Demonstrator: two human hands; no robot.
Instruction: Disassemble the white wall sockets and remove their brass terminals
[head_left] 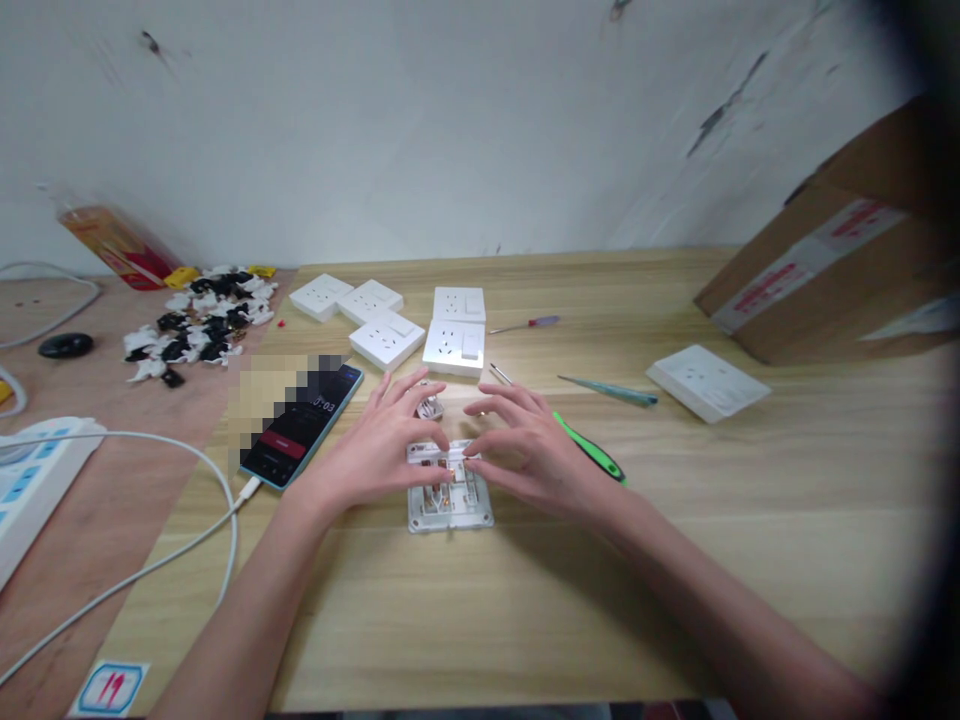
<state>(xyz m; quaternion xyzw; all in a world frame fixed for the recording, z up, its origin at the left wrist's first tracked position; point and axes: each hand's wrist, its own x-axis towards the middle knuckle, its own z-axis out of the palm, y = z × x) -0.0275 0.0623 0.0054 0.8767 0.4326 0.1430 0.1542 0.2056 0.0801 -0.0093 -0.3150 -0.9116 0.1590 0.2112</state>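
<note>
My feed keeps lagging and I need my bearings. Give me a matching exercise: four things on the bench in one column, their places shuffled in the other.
Things
1. opened white plastic socket module
2. dark smartphone in a blue case
3. green-and-black-handled screwdriver
4. brown cardboard box

Places
A. just left of the left hand
B. beside the right hand, on its right
C. under the fingers of both hands
D. at the far right, farthest from the hands

Pairs: 1-C, 2-A, 3-B, 4-D
</note>
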